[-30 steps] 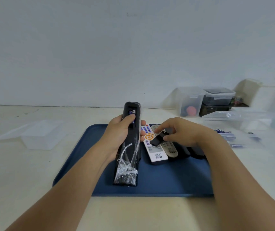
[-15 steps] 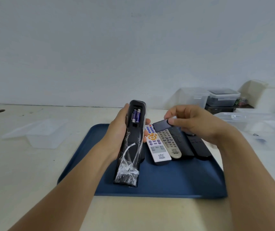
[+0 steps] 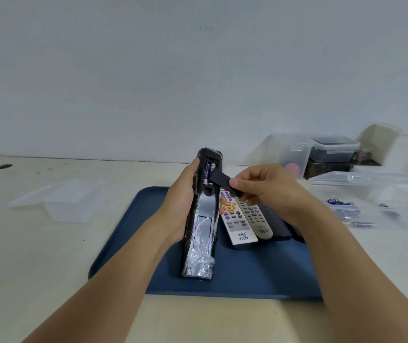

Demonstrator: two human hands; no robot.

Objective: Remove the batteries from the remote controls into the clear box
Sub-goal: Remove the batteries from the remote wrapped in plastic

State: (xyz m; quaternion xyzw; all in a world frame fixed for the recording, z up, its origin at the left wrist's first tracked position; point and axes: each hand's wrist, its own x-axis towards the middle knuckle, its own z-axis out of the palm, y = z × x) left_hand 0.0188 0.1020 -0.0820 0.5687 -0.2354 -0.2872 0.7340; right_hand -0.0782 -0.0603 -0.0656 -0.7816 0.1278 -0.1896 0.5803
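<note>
Batteries, two small purple-and-silver cells, sit side by side in the open compartment near the top of a long black remote control partly wrapped in crinkled clear plastic film. The left hand grips this remote, back facing the person, thumb along its left edge and fingertips curling round the right edge; its lower end rests on the dark blue rectangular plastic tray. The right hand pinches a small black rectangular battery cover between thumb and curled fingers, the cover's far end overlapping the right side of the compartment and hiding part of one cell. Below the right hand's fingers, a white remote with orange and purple buttons, a beige remote with grey buttons and further black remotes lie side by side on the tray. Beyond the right wrist, a clear plastic box stands on the cream table, with loose batteries seen through it. Well out from the left hand's knuckles sits a clear shallow container with its lid. Stacked lidded tubs stand by the wall.
</note>
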